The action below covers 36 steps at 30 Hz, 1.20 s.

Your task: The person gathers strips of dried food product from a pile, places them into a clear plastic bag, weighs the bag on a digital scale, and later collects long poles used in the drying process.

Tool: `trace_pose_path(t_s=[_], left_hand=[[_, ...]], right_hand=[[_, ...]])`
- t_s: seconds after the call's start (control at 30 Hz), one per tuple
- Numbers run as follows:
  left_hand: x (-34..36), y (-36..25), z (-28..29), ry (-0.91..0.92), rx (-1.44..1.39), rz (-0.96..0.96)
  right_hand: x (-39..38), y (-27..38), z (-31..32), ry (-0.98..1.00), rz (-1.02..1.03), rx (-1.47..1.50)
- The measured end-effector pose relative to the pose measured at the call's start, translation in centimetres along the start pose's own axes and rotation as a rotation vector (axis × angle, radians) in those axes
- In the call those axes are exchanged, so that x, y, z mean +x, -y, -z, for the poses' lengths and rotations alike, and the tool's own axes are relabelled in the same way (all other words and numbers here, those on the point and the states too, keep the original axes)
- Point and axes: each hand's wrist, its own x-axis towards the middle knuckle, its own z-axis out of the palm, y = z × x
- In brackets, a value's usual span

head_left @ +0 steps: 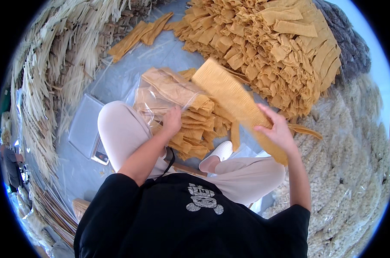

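My right hand (277, 130) grips a long, flat, ridged mustard-yellow strip (227, 92), thumb on one face and fingers on the other. The strip slants up and left, its far end beside the mouth of a clear plastic bag (162, 96). Several yellow pieces lie inside that bag. With closed fingers, my left hand (172, 120) holds the near edge of the bag. More loose yellow strips (195, 135) are heaped on the floor between my legs, just below the bag and partly hidden by it.
A large mound of yellow strips (268, 51) rises at the far right. Pale dried stalks (70, 56) are stacked on the left, and fluffy cream bundles (336, 172) on the right. A flat scale (85, 127) stands beside my left knee. Several strips (141, 34) lie on the far floor.
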Motion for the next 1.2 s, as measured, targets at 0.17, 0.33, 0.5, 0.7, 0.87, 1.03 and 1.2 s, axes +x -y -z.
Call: trace_pose_path(t_s=[0.17, 0.33, 0.5, 0.7, 0.87, 1.03, 1.2], left_hand=[[2.5, 2.6, -1.2, 0.053, -0.544, 0.318], [1.9, 2.9, -1.3, -0.131, -1.092, 0.419], [0.0, -0.9, 3.3, -0.170, -0.596, 0.195], [1.3, 1.6, 1.1, -0.253, -0.804, 0.210], [3.9, 1.2, 2.4, -0.164, -1.142, 0.267], [4.5, -4.0, 13.3, -0.008, -1.318, 0.163], [2.8, -9.5, 22.0, 0.168, -1.385, -0.078]], right_hand=[[0.1, -0.8, -4.3, 0.224, 0.040, -0.191], [4.3, -3.0, -11.0, 0.377, -0.044, -0.253], [8.6, -5.4, -19.8, 0.188, 0.099, -0.012], [10.2, -1.3, -24.0, 0.032, 0.099, -0.348], [4.0, 0.5, -17.5, -0.328, 0.181, -0.369], [-6.0, -2.4, -11.3, -0.546, -0.186, 0.223], [-10.5, -3.6, -10.4, -0.567, -0.521, 1.441]])
